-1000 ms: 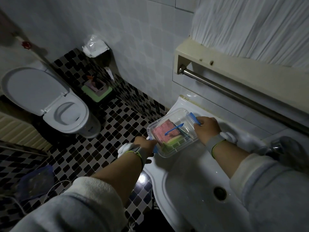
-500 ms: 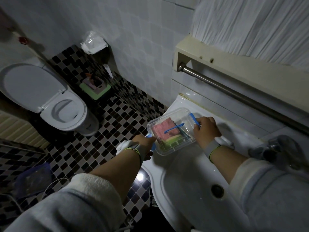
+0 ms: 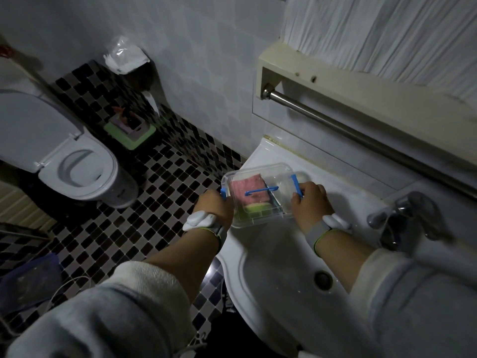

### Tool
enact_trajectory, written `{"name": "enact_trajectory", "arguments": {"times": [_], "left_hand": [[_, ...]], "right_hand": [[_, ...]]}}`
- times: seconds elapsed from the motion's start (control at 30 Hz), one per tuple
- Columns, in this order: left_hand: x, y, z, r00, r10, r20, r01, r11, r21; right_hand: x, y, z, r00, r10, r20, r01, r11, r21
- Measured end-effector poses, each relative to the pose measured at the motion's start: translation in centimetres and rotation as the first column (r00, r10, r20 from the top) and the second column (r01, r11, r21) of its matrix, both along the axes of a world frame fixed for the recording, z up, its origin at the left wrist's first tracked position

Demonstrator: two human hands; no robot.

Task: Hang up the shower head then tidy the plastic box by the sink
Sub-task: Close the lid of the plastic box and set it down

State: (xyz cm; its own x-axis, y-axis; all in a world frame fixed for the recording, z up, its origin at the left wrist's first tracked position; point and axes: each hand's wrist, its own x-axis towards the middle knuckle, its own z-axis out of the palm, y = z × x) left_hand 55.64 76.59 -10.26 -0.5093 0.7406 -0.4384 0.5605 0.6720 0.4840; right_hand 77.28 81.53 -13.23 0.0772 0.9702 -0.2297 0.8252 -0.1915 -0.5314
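A clear plastic box (image 3: 278, 177) with a blue handle and blue side clips rests on the back left corner of the white sink (image 3: 273, 254). Inside it lies a pink and green sponge (image 3: 247, 196). My left hand (image 3: 215, 206) grips the box's left end at its blue clip. My right hand (image 3: 311, 202) holds the right end, fingers on the other blue clip. The lid sits on the box. No shower head shows in this view.
A chrome tap (image 3: 402, 215) stands right of my right hand. A steel towel rail (image 3: 361, 133) runs under a shelf above the sink. On the left are a toilet (image 3: 74, 171) with its lid up, a green tray of items (image 3: 130, 131) and a blue bag (image 3: 28, 277).
Both hands have stayed at the box's ends. The box sits a little more square to the sink's edge, and my view has shifted slightly.
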Motion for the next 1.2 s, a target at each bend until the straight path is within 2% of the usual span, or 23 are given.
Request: {"name": "enact_trajectory", "arguments": {"times": [0.17,0.3,0.37,0.47,0.67,0.93,1.2], "left_hand": [[1.2,-0.6,-0.4,0.998,-0.061,-0.006,0.061,0.997,0.051],[1.1,-0.7,-0.5,0.988,-0.157,0.011,0.157,0.987,-0.030],[0.6,-0.3,-1.5,0.989,-0.148,0.015,0.149,0.988,-0.040],[-0.3,1.0,-3.8,0.994,-0.109,0.018,0.108,0.994,0.025],[1.2,2.7,3.0,0.972,-0.211,0.108,0.191,0.967,0.168],[0.5,7.5,4.7,0.922,-0.339,0.184,0.318,0.938,0.137],[-0.8,12.4,2.7,0.860,-0.464,0.210,0.444,0.885,0.139]], "right_hand": [[1.0,-2.2,0.5,0.990,-0.079,-0.120,0.066,0.992,-0.108],[1.9,-3.8,1.3,0.979,-0.106,-0.177,0.081,0.986,-0.143],[2.5,-4.3,2.0,0.974,-0.110,-0.200,0.087,0.989,-0.122],[3.2,-5.1,3.2,0.964,-0.118,-0.236,0.091,0.988,-0.122],[3.4,-5.7,4.9,0.930,-0.166,-0.328,0.140,0.985,-0.102],[2.9,-2.6,5.1,0.935,-0.194,-0.297,0.182,0.981,-0.067],[1.1,0.5,3.2,0.925,-0.298,-0.237,0.268,0.952,-0.150]]}}
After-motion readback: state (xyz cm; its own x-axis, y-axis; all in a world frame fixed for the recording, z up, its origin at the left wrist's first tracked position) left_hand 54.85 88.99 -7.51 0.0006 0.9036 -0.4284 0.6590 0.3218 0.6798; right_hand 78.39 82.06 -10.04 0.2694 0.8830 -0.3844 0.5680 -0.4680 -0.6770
